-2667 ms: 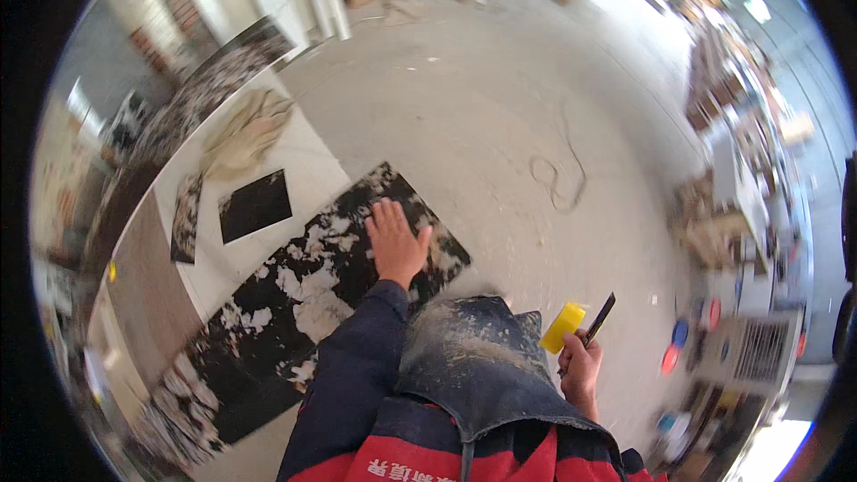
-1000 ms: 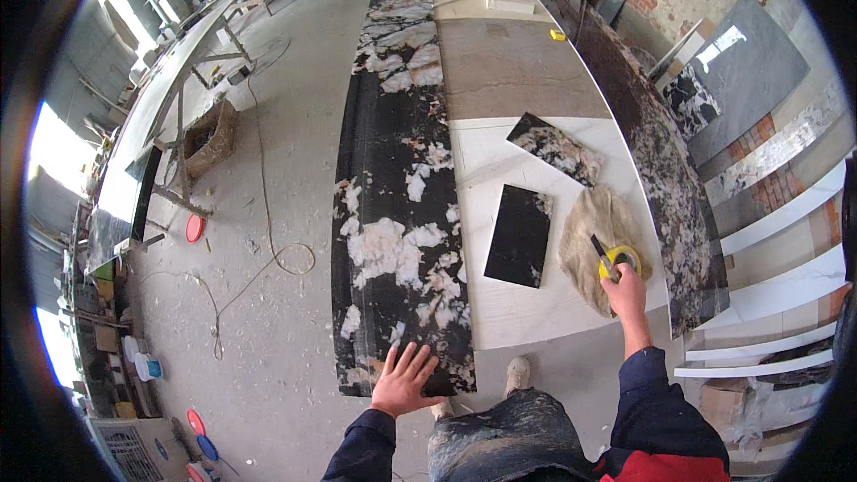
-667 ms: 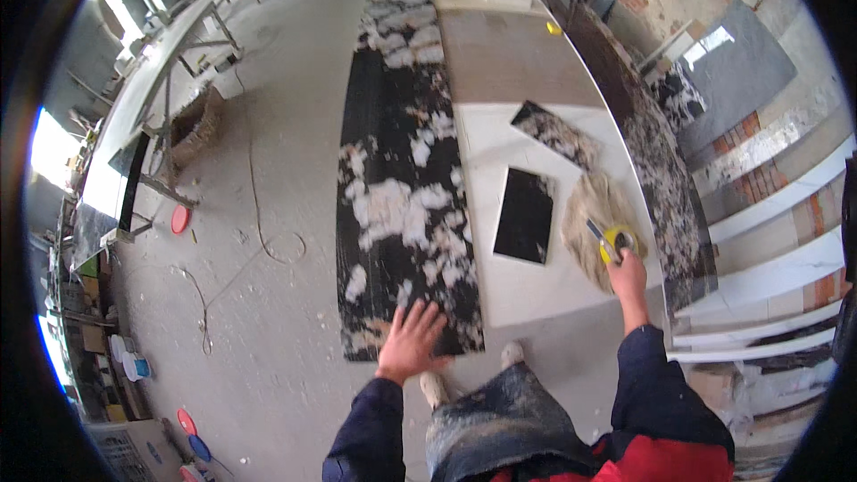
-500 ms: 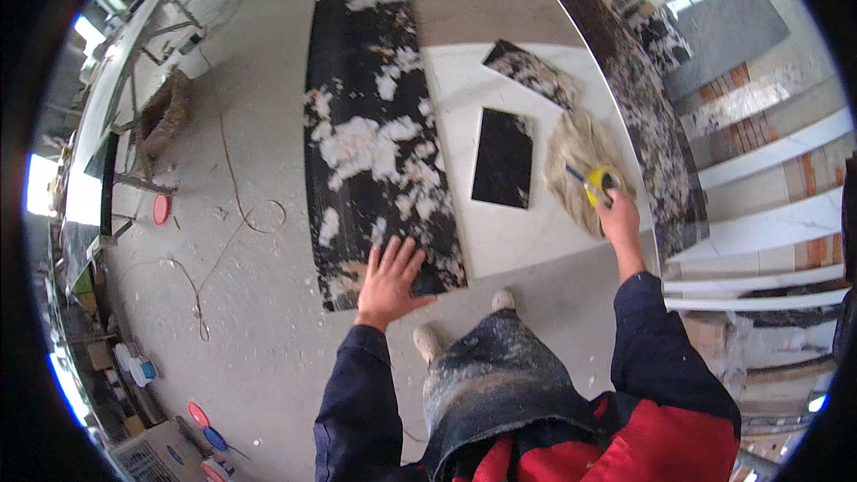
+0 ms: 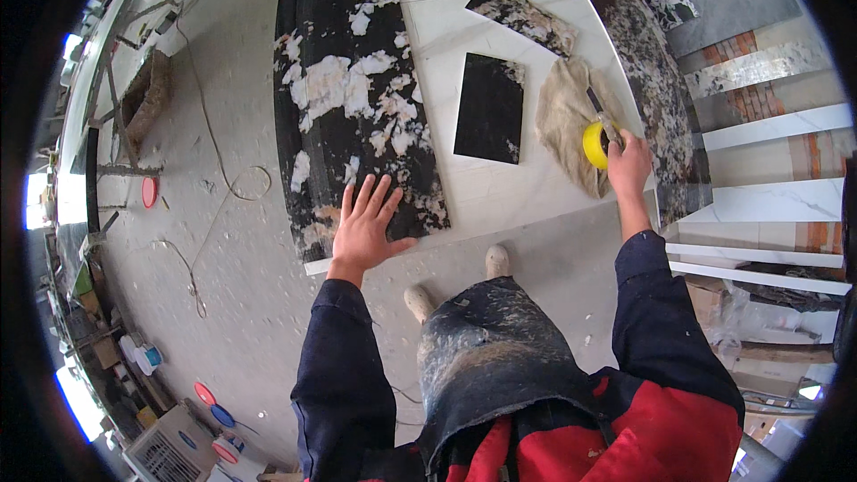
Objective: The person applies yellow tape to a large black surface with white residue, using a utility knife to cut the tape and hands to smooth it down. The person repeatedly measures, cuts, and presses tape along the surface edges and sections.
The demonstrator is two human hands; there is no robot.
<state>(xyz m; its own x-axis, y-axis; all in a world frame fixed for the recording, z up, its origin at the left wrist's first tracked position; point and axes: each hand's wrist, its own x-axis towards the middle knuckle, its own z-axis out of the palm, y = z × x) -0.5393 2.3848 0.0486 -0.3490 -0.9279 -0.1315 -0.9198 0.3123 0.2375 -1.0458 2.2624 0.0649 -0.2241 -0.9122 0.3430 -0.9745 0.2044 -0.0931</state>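
grey floor (image 5: 259, 330) is running underfoot; left hand (image 5: 360, 236) is resting splayed, grasping nothing, on the near end of the slab (image 5: 327, 89); right hand (image 5: 632, 166) is gripping tape (image 5: 591, 146) and knife (image 5: 595, 103) over the cloth (image 5: 562, 125); two offcuts (image 5: 489, 112) are lying nearby.

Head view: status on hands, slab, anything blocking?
Left hand spread on near end of slab. Right hand holding yellow tape roll, knife-like tool over beige cloth. Beside slab, not on it: cloth, two small slabs.
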